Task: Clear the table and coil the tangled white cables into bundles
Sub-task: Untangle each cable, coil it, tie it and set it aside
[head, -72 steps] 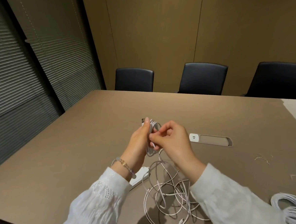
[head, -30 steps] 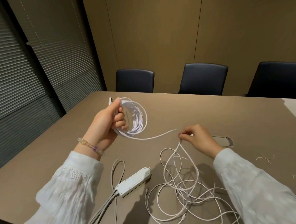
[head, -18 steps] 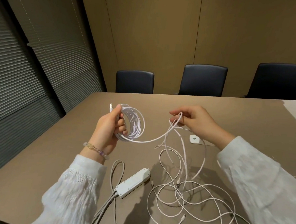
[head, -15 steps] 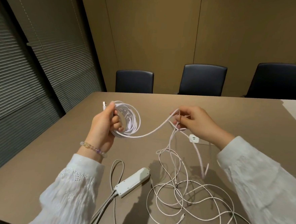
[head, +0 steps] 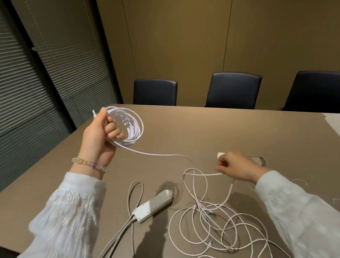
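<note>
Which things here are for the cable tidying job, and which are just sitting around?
For the job:
- coiled white cable, held by the left hand
- tangled white cables on the table; the right hand pinches a strand

Just lying about:
- power strip with grey cords
- three dark chairs
- table socket

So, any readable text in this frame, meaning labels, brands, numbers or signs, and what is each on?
None can be read.
power strip: plain white casing, no marking shows.
table socket: mostly hidden behind the right hand; no label shows.
coiled cable in the left hand: no print.
Wall panels, blinds and chairs: no signs.
</note>
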The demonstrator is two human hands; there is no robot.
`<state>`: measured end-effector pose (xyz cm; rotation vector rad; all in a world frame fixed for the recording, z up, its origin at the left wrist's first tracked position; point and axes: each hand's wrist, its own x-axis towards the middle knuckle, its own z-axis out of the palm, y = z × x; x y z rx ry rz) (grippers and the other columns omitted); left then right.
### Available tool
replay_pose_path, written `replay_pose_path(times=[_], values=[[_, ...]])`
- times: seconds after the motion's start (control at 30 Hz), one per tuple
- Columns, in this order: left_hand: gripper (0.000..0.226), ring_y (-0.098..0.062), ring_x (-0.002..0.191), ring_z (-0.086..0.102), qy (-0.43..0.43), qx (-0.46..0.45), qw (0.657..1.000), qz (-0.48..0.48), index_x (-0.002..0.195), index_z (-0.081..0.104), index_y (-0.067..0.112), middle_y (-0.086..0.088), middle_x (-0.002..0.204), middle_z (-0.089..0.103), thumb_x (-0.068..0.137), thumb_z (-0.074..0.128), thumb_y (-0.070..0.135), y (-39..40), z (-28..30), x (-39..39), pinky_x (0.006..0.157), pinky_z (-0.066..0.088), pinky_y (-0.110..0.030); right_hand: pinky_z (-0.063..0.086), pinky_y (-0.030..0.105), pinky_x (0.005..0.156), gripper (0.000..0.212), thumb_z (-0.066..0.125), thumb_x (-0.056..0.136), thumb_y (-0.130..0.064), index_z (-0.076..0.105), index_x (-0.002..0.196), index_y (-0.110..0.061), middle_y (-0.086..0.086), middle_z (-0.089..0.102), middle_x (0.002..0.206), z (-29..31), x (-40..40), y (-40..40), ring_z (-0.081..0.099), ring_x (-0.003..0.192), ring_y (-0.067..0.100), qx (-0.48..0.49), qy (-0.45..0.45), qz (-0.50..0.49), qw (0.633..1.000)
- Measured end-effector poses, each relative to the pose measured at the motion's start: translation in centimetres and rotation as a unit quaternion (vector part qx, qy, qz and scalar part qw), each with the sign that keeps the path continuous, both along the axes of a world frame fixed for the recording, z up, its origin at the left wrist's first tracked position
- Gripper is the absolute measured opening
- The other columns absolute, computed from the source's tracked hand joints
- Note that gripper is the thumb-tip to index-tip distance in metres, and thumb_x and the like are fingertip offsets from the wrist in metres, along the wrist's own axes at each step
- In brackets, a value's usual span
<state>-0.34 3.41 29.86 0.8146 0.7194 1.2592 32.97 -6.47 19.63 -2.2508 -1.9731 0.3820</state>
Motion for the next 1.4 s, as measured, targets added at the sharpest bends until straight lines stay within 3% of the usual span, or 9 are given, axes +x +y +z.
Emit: replay_pose_path(times=[0.17,0.3,0.43,0.57,0.7,0.77,0.97,1.17,1.4], values=[[0.04,-0.005,0.033,0.022,0.0,-0.018,0.999,-0.03,0.068,0.043,0.02,0.011,0.041,0.023,0.102,0.042,0.041,-1.4,0.0,1.5,0.04,0.032,-0.018,0.041,0.027,0.074,0.015,0.056,0.093,-0.033,0.064,0.093,-0.021,0.002,0.065,0.089,-2.4,-0.7,0.1,0.058,0.088,0.022,0.006,0.024,-0.021,0.999],[0.04,-0.005,0.034,0.024,-0.009,-0.023,0.997,-0.073,0.069,0.045,0.019,0.01,0.042,0.026,0.102,0.042,0.041,-2.5,0.0,3.0,0.042,0.034,-0.018,0.041,0.03,0.102,0.053,0.067,0.087,-0.028,0.05,0.135,-0.016,0.002,0.06,0.126,-3.1,-4.6,0.4,0.055,0.117,0.017,-0.002,0.172,0.03,0.985],[0.04,-0.005,0.034,0.027,-0.049,-0.042,0.989,-0.136,0.07,0.048,0.018,0.01,0.043,0.028,0.101,0.044,0.043,-3.5,0.0,4.1,0.043,0.037,-0.019,0.026,0.023,0.112,0.07,0.065,0.089,-0.026,0.03,0.149,-0.018,-0.001,0.039,0.148,-3.7,-9.4,1.0,0.037,0.137,0.016,-0.001,0.26,0.083,0.962],[0.04,-0.006,0.033,0.03,-0.091,-0.055,0.98,-0.166,0.07,0.049,0.017,0.009,0.042,0.032,0.1,0.044,0.042,-4.4,0.3,4.2,0.044,0.038,-0.018,0.027,0.02,0.111,0.056,0.061,0.092,-0.023,0.04,0.143,-0.018,-0.002,0.044,0.146,-4.8,-12.9,1.4,0.038,0.135,0.011,-0.033,0.303,0.132,0.943],[0.04,-0.006,0.034,0.03,-0.113,-0.059,0.977,-0.174,0.069,0.048,0.017,0.009,0.042,0.032,0.1,0.045,0.041,-4.8,0.8,2.8,0.044,0.037,-0.018,0.047,0.036,0.097,0.025,0.053,0.091,-0.026,0.067,0.108,-0.015,0.008,0.068,0.111,-6.3,-14.6,1.6,0.062,0.106,0.022,-0.03,0.318,0.115,0.94],[0.039,-0.006,0.034,0.029,-0.11,-0.058,0.977,-0.173,0.069,0.048,0.017,0.009,0.042,0.031,0.099,0.046,0.041,-4.7,0.9,1.8,0.044,0.036,-0.017,0.048,0.027,0.089,0.022,0.052,0.094,-0.023,0.069,0.098,-0.01,0.007,0.07,0.097,-6.3,-14.2,1.5,0.064,0.096,0.02,-0.021,0.345,0.087,0.934],[0.039,-0.006,0.031,0.027,-0.075,-0.071,0.985,-0.141,0.068,0.048,0.017,0.01,0.041,0.028,0.1,0.045,0.039,-4.3,0.8,-2.3,0.04,0.035,-0.017,0.05,0.032,0.076,0.051,0.064,0.074,-0.066,0.063,0.063,-0.016,0.008,0.066,0.065,-4.9,-10.4,1.2,0.06,0.065,0.016,0.022,0.435,-0.012,0.9],[0.036,-0.005,0.034,0.019,0.102,-0.05,0.984,-0.136,0.069,0.045,0.019,0.01,0.044,0.02,0.098,0.048,0.039,-4.9,-0.4,-4.6,0.04,0.029,-0.018,0.028,0.022,0.05,0.033,0.075,0.073,-0.038,0.054,0.06,-0.016,-0.003,0.042,0.051,-0.6,-8.2,0.4,0.034,0.047,0.01,-0.024,0.536,-0.05,0.842],[0.037,-0.012,0.049,0.019,0.308,0.039,0.94,-0.14,0.069,0.044,0.016,0.005,0.055,0.023,0.098,0.051,0.039,-6.9,-3.7,-2.4,0.046,0.02,-0.021,0.02,0.017,0.035,0.015,0.052,0.089,-0.005,0.062,0.078,-0.003,0.001,0.036,0.056,4.5,-11.5,1.1,0.027,0.041,0.01,0.038,0.572,-0.179,0.799]])
